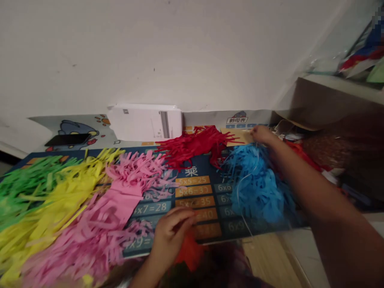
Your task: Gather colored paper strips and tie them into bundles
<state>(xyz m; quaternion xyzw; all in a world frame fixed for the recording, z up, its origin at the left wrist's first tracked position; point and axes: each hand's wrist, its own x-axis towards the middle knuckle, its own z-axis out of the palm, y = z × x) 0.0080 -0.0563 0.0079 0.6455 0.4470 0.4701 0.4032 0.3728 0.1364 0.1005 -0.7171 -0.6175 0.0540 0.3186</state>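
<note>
My left hand (171, 231) rests at the near edge of a blue multiplication-table mat (198, 192), fingers curled on an orange fringed paper piece (189, 250). My right hand (261, 134) reaches far across to the back of the mat, touching a tan sheet (238, 136) behind a blue fringed paper pile (258, 188); its fingers are mostly hidden. A red fringed pile (195, 146) lies just left of that hand. Pink (120, 200), yellow (51, 204) and green (21, 180) fringed paper piles cover the mat's left side.
A white paper stack (145, 122) leans against the wall at the back. A black phone (67, 139) lies at the back left. A shelf with clutter (345, 116) stands on the right, wooden floor (267, 260) below the table edge.
</note>
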